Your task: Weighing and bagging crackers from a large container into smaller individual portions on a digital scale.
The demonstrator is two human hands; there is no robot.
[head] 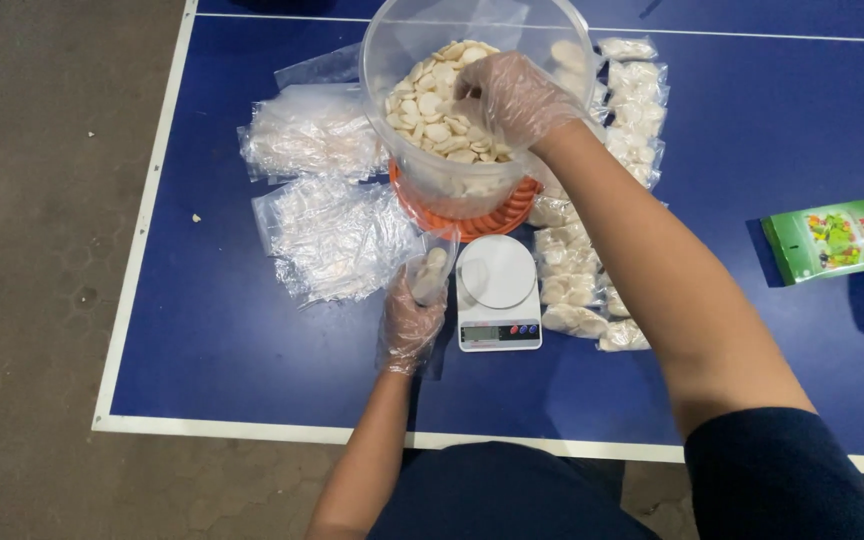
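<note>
Now the gloved right hand (512, 95) digs curled into the tub of pale crackers (442, 105) while the left hand (410, 315) grips an open small bag (430, 275) beside the scale (497, 295), awaiting filling, then weighing

Dim, even overhead light, soft shadows, slight motion blur, mild wide-angle edge distortion.

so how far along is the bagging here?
Done: a row of filled bags lies right of the scale. In hand: left hand holds a small bag with a few chips in it; right hand is in the tub of chips. Left: the tub looks well stocked, and empty bags lie stacked at left.
</note>
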